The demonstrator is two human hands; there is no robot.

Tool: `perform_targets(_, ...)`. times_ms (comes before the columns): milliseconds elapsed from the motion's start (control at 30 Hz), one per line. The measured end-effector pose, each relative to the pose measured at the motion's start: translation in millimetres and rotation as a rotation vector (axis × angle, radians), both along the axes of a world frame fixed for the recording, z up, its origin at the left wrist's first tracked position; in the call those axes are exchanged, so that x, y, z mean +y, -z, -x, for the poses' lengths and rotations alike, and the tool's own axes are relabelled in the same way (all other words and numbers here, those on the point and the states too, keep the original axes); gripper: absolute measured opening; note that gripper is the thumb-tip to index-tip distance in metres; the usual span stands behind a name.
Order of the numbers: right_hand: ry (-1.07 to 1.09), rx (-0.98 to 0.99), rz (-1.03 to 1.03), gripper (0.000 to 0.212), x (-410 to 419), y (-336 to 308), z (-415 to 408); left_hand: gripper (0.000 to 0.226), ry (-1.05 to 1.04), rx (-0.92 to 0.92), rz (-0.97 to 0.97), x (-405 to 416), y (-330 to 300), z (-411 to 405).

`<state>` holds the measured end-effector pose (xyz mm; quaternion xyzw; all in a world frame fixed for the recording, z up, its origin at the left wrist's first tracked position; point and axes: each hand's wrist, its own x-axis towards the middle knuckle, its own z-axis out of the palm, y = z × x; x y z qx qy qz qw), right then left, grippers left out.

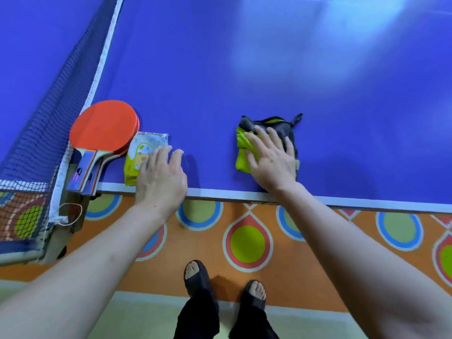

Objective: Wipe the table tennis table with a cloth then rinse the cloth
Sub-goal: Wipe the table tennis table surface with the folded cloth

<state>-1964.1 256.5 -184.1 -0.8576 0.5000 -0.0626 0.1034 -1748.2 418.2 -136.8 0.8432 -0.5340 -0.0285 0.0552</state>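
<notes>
**Cloth under right hand at near edge; wiping in hand**

The right hand (271,159) lies flat, fingers spread, pressing the folded grey-and-lime cloth (244,148) onto the blue table tennis table (269,69), close to its near white-lined edge. The cloth sits directly beneath the palm, its long axis running away from that edge. The left hand (160,174), fingers loosely spread, rests partly on a yellow snack packet (141,148) beside the red-faced paddles (102,127) at the net corner. Judgement: unwiped surface extends far and rightward; the right hand drives the stroke.
</notes>
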Motion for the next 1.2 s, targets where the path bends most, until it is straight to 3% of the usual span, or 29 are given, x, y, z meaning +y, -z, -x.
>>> perform_targets(133, 0.193, 0.035, -0.11, 0.05, -12.5, -5.2, 36.7, 0.04, -0.015, 0.021, 0.022, 12.4, 2.1, 14.4)
perform_targets(267, 0.251, 0.015, -0.148, 0.052, -9.2, -6.2, -11.3, 0.038, -0.046, 0.049, 0.03, 29.2, 1.4, 16.8)
perform_targets(533, -0.207, 0.034, -0.078, 0.048, 48.3, -5.5, -88.4, 0.037, -0.102, -0.019, 0.028, 54.9, -14.8, 15.1)
perform_targets(700, -0.391, -0.033, -0.027, 0.046, 77.8, 0.7, -51.8, 0.037, -0.109, -0.028, 0.004, 60.0, -26.3, 34.1)
perform_targets(1033, -0.073, -0.05, -0.028, 0.046, 45.3, -0.3, 84.4, 0.036, 0.007, 0.004, 0.02, 16.4, -29.9, 128.3)
perform_targets(1200, -0.15, 0.019, -0.177, 0.052, 37.3, -10.3, 91.2, 0.035, 0.025, -0.009, 0.052, -2.6, -32.0, 144.4)
